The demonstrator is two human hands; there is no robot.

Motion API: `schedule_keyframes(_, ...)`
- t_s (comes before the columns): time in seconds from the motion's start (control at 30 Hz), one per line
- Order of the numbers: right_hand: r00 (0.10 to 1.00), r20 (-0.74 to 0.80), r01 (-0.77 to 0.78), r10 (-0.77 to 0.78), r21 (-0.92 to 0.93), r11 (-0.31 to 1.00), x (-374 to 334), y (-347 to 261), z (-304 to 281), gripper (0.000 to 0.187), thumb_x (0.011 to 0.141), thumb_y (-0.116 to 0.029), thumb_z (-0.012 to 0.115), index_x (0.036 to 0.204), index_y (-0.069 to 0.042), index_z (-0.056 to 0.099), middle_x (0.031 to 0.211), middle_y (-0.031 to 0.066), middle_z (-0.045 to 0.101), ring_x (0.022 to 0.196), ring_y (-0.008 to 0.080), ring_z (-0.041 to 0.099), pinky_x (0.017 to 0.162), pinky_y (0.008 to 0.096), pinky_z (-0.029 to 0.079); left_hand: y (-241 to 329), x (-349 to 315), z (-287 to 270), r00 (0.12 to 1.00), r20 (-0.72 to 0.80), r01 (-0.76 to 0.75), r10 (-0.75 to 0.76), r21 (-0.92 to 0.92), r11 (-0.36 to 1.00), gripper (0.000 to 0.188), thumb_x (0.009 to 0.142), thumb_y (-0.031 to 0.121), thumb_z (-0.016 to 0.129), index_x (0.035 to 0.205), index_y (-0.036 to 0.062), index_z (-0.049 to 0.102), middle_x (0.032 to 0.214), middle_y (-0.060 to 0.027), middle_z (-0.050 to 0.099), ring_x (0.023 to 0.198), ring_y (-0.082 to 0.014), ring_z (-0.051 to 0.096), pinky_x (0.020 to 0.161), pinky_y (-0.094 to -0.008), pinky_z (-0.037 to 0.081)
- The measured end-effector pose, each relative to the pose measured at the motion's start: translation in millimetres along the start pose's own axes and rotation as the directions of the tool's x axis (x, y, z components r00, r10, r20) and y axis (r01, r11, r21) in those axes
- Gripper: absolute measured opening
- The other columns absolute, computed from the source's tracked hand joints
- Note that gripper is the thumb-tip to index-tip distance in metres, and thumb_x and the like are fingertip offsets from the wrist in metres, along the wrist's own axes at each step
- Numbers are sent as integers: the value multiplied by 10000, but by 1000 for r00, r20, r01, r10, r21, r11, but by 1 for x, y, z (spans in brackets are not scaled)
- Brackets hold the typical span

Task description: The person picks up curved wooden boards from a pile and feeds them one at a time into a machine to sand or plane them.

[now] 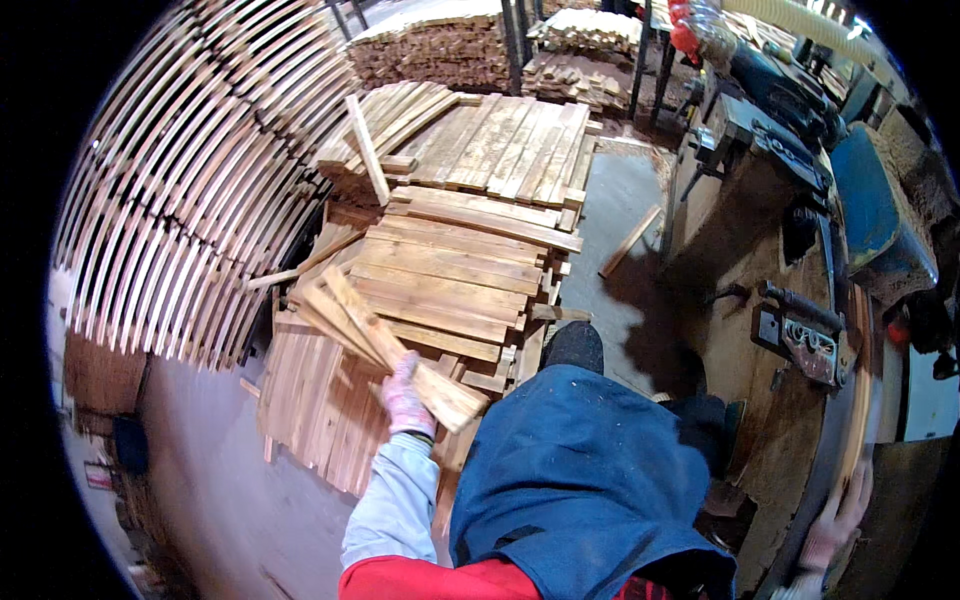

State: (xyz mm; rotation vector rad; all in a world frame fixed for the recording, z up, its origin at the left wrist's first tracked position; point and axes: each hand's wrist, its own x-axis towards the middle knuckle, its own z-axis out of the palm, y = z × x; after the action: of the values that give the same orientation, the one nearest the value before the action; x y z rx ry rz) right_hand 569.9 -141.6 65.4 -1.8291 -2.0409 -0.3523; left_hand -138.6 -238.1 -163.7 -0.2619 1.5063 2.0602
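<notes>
My left hand [403,397], in a pale pinkish glove, is closed around short wooden boards [362,315] that fan apart at their far ends. Their near ends reach toward my blue apron [585,465]. Beneath them lie stacked boards [440,275]. Far to the right, my gloved right hand [838,520] is at the near end of a long wooden strip [862,385] lying along the side of a machine [745,270]. Motion blur smears its fingers, so their grip on the strip is unclear.
A tall stack of thin slats [205,190] rises at the left. More boards [510,145] are piled farther ahead, with timber stacks [430,50] behind. A loose wood piece [630,242] lies on the grey floor [612,195]. A blue metal housing [880,205] stands beyond the machine.
</notes>
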Motion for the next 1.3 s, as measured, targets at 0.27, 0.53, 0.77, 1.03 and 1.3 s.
schedule_keyframes(0.27,946,226,83,-232,523,848,44,-181,0,889,686,-149,837,1476,-37,445,1490,177,476,1360,319,475,1167,397,349,-10,-239,177,791,605,-241,93,169,956,602,869,223,769,1299,5,409,1129,-126,585,961,-203,595,861,-360,515)
schedule_keyframes(0.53,978,206,-168,45,631,757,5,-224,-70,820,733,-76,779,1440,-43,364,1230,224,600,1163,391,609,977,434,487,-65,-426,221,198,971,9,-132,133,991,823,912,316,724,1504,22,234,1394,-183,473,1274,-248,483,1087,-366,388)
schedule_keyframes(0.77,908,214,-407,360,254,877,-78,-198,-117,845,761,-110,757,1440,57,281,1106,301,614,1015,482,628,887,481,516,-83,-493,183,28,822,66,-569,566,821,634,929,294,700,1386,-1,375,1176,-187,621,1040,-259,614,906,-379,506)
schedule_keyframes(1.03,665,357,-685,656,-58,726,-97,-158,-118,941,749,-212,725,1548,-57,252,1183,274,619,1113,431,608,982,460,490,-102,-486,200,-328,565,-330,-757,682,652,557,909,398,701,1245,-5,514,1017,-186,670,933,-259,656,805,-375,527)
schedule_keyframes(1.3,540,331,-713,774,-309,630,-137,-120,-154,938,691,-229,787,1516,-63,372,1198,264,629,1121,406,614,956,409,505,-129,-468,254,-535,603,-445,-592,394,804,432,967,396,636,1202,34,639,896,-30,663,759,-128,600,702,-288,516)
